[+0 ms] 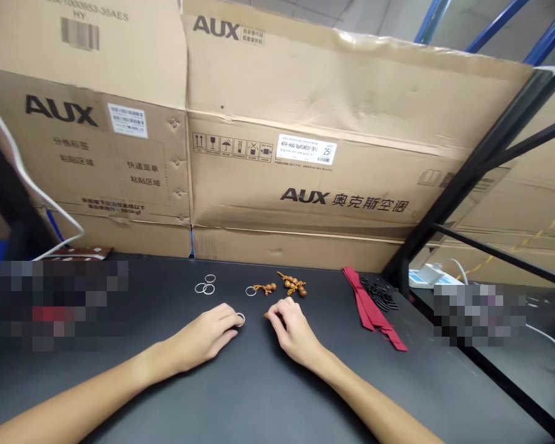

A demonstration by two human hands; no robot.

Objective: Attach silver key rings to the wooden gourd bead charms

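Note:
My left hand [215, 333] rests low over the black table, its fingers closed on a metal ring [241, 319] that shows at the fingertips. To its right my right hand [293, 330] pinches something small and orange-brown [266, 315], perhaps part of a bead charm; the rest of it is hidden. Just beyond the hands lie a ring [250, 291] with a brown gourd-shaped bead charm [269, 288] on an orange cord, and a small pile of similar charms [293, 284]. Several loose metal rings [205, 288] lie beyond my left hand.
Red fabric strips [372, 311] and a heap of black clips or loops [380, 294] lie at the right on the black table [240, 388]. Large cardboard sheets [305, 92] stand along the back. A black metal frame [462, 166] rises at the right, and a white cable [23, 166] hangs at the left.

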